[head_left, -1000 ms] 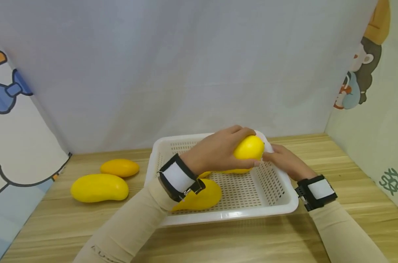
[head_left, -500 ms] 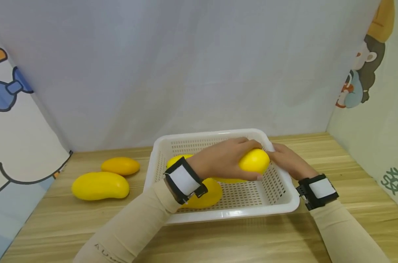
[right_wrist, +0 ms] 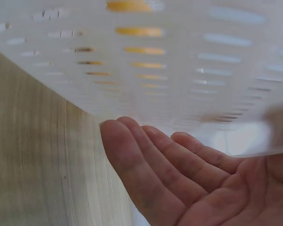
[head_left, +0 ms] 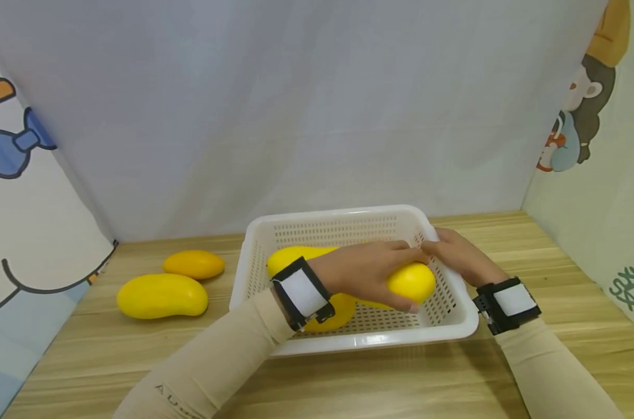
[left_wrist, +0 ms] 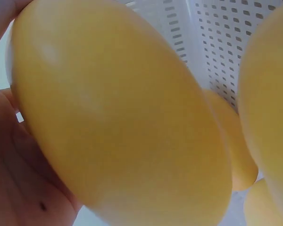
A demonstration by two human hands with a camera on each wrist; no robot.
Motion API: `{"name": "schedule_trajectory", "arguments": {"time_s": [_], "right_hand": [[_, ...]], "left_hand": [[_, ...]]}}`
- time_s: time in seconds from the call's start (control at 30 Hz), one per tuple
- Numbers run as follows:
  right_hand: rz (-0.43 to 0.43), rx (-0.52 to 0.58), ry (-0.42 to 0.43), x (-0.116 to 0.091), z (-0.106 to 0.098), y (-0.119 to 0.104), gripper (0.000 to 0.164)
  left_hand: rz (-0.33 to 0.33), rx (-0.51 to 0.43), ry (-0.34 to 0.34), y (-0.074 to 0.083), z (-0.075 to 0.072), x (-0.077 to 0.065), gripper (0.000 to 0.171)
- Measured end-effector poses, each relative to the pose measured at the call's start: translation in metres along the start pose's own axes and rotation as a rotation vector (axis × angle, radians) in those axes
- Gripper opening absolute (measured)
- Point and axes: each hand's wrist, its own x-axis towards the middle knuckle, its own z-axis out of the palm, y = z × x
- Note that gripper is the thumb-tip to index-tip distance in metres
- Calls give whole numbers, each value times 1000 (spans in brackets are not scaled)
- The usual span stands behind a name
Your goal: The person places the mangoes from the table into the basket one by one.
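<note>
Head view: my left hand point(head_left: 369, 270) grips a smooth yellow fruit point(head_left: 413, 282), fingers over the far side, thumb along the near side. The fruit is inside the white basket point(head_left: 364, 340), toward its right end; whether it touches the basket floor I cannot tell. My right hand point(head_left: 460, 255) holds the right wall, thumb at the rim. A rear yellow fruit point(head_left: 296, 256) and a front yellow fruit point(head_left: 340, 317) lie in the basket, partly hidden by the left arm. On the bench point(head_left: 374, 384), to the left, a large yellow fruit point(head_left: 162, 297) lies just in front of a small orange-yellow fruit point(head_left: 193, 265).

Left wrist view: the held fruit fills most of the frame, with palm and fingers along one side. Skin glossy, no dents seen. Judgement: firm, fairly light, inclined to slip or roll; weight unconfirmed. Best hold is across the thick middle, broad finger contact, modest squeeze; the tapering ends would shed a pinch.

Right wrist view: the fingers lie fairly straight against the basket's slotted outer wall, yellow showing through the slots. Thin plastic, I judge: light, somewhat flexible, best steadied by the rim.
</note>
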Motion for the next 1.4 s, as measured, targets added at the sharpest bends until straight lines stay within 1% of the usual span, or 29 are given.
{"name": "schedule_trajectory", "arguments": {"time_s": [0.17,0.33,0.43,0.57,0.7,0.97,1.17,1.4], "right_hand": [[5,6,-5,1,1,0,43],[-1,-15,11,1,1,-2,43],[-6,-21,16,0,0,-3,43],[2,-16,12,-1,0,-4,42],[12,-19,17,-1,0,-4,43],[-8,-16,8,-1,1,-3,43],[-9,-33,19,-1,1,-3,43],[-6,-42,25,0,0,-2,43]], "left_hand": [[-1,27,-14,-2,4,0,73],[-17,58,-38,-3,7,3,75],[0,85,-47,-3,9,5,75],[31,113,-44,-3,11,7,73],[37,118,-54,-3,12,8,72],[50,150,-80,-2,15,8,73],[58,163,-90,-1,17,9,72],[109,163,-100,-1,20,11,70]]}}
